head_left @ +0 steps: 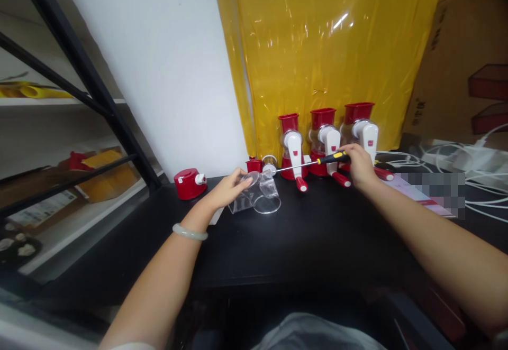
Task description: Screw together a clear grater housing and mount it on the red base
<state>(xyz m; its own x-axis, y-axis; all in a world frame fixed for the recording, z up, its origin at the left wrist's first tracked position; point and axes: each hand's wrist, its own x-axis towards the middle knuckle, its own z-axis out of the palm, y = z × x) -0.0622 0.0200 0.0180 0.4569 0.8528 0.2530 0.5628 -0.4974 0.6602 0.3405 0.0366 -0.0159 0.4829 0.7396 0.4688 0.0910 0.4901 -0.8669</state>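
Observation:
My left hand is closed on a clear plastic housing that lies tilted on the black tabletop, its round opening facing me. In my right hand is a screwdriver with a black and yellow handle. Its long shaft points left, and the tip is at the upper part of the housing; whether they touch I cannot tell. Just behind the housing are a red part and a metal grating drum. To the left of my left hand sits a red base with a white knob.
Three assembled red and white rotary graters stand in a row at the back, cranks facing me. White cables and a printed sheet lie at right. Yellow plastic sheeting hangs behind; a black-framed shelf stands left.

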